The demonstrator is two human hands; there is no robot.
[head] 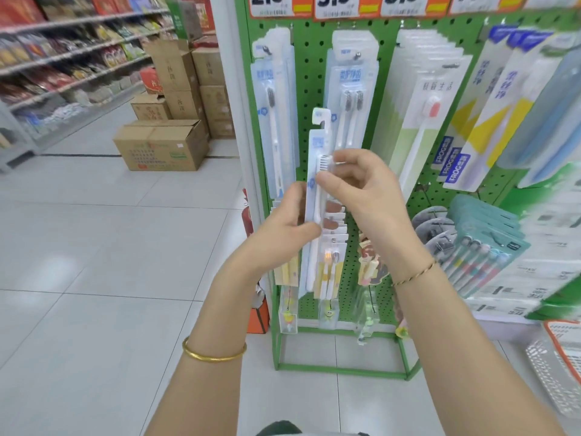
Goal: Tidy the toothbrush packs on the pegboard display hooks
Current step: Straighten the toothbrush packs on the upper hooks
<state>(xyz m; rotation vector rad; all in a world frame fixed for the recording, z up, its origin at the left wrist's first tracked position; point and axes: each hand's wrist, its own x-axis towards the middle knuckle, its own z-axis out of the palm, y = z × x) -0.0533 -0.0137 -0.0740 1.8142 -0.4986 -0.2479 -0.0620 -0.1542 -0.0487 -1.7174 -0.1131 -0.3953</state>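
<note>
The pack (pixel 315 165) is off the hooks, held upright in front of the pegboard (pixel 311 73), near its left edge, between the two leftmost columns of hanging packs. It is long and narrow: a clear blister on a white and pale blue card, with a white hang tab at the top notched on one side. Inside is a white brush, its white bristle head up.

Both hands grasp it. The left hand (pixel 283 225) grips the middle of the pack, thumb across the front and fingers behind. The right hand (pixel 361 190) pinches it at the level of the brush head.

On the hook to the left hangs a single-brush pack (pixel 273 105), and to the right a twin-brush pack (pixel 350 99). Price tags (pixel 336 4) line the pegboard's top edge. Cartons (pixel 163 146) stand on the floor to the left.
</note>
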